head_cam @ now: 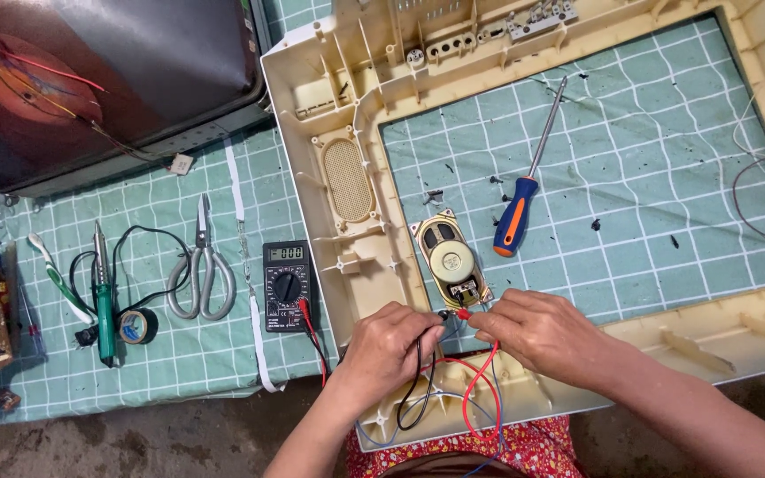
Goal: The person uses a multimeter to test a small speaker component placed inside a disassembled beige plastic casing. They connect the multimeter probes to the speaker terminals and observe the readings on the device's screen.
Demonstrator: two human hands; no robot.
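Low centre of the frame: the left hand [389, 341] pinches the black probe [441, 315], the right hand [537, 332] the red probe [464, 313], both closed and touching the terminals of the oval speaker [450, 258] (already lifted out of the cream casing [356, 265]); the multimeter [286, 285] reading looks unsettled, so testing seems underway

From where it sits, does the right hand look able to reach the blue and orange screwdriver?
Probably yes. The screwdriver lies in the open on the green mat inside the frame, just beyond the right hand, with nothing between them. That hand holds the red probe, though.
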